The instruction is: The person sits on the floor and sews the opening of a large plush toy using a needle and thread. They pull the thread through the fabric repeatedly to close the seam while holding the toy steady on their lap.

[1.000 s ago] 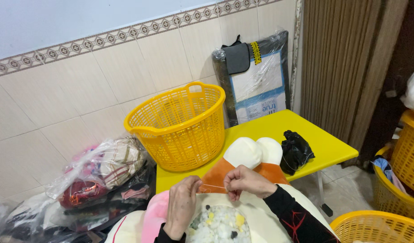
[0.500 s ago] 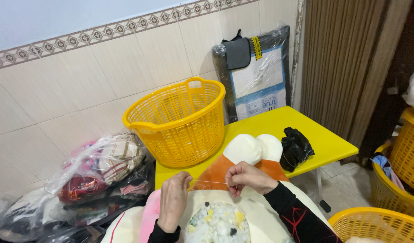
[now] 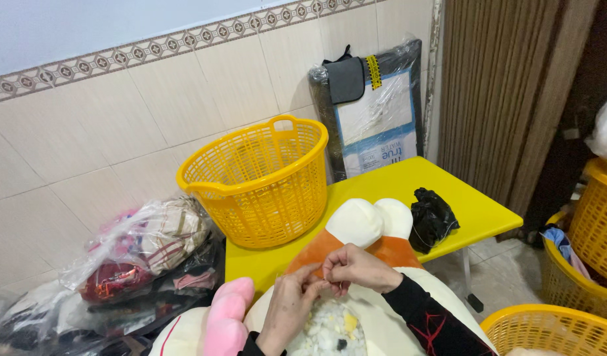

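A soft toy lies across my lap and the yellow table (image 3: 478,211): two rounded cream parts (image 3: 357,222), an orange part (image 3: 316,249), a pink limb (image 3: 225,315) and a cream body split open on white and yellow stuffing (image 3: 328,331). My left hand (image 3: 287,308) and my right hand (image 3: 356,267) meet fingertip to fingertip just above that open seam. Both pinch something very small that I cannot make out. A black sleeve with red marks covers my right forearm.
A yellow plastic basket (image 3: 260,181) stands on the table's far left. A black bag (image 3: 432,219) lies at its right. Clear bags of fabric (image 3: 142,257) sit by the tiled wall. More yellow baskets (image 3: 597,231) stand at right. A wrapped flat pack (image 3: 372,112) leans against the wall.
My left hand has come back in towards my right hand, and the fingertips now touch over the seam. The view has shifted only slightly.
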